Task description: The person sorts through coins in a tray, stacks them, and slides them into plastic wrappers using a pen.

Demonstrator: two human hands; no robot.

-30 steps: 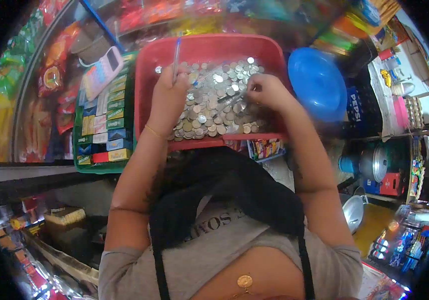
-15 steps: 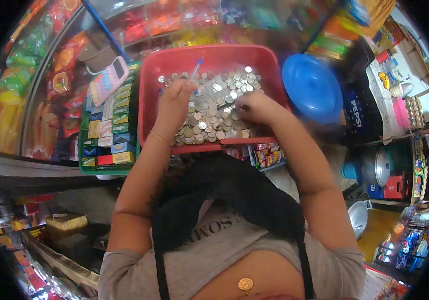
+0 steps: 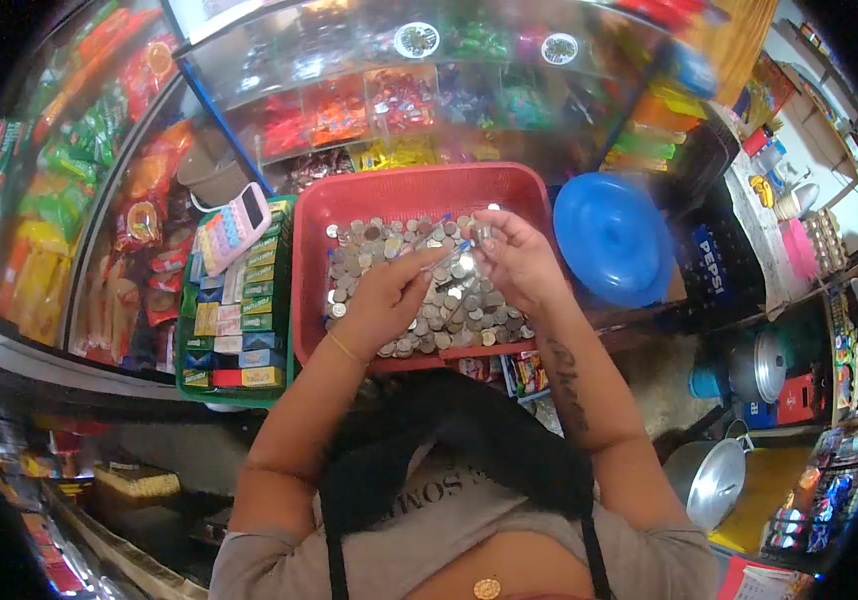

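A red plastic basket [image 3: 419, 182] holds many loose coins [image 3: 449, 322]. Over the coins, my left hand [image 3: 389, 295] is closed around a pen [image 3: 439, 238], which slants up and to the right. My right hand [image 3: 521, 262] is at the right part of the basket, palm partly turned up, its thumb and fingers pinched on what look like small coins. A clear plastic piece or bag lies on the coins between the two hands; its outline is hard to make out.
Left of the basket stands a green crate [image 3: 187, 345] of small boxes with a calculator [image 3: 234, 230] on top. A blue lid [image 3: 612, 240] is at the right, beside a dark Pepsi crate [image 3: 706, 262]. Candy packs fill the glass case [image 3: 319, 62] behind.
The view has tilted up, so the basket sits lower. My right hand has lifted from the coins and turned palm up. My left hand has moved toward it, with the pen tilted further over.
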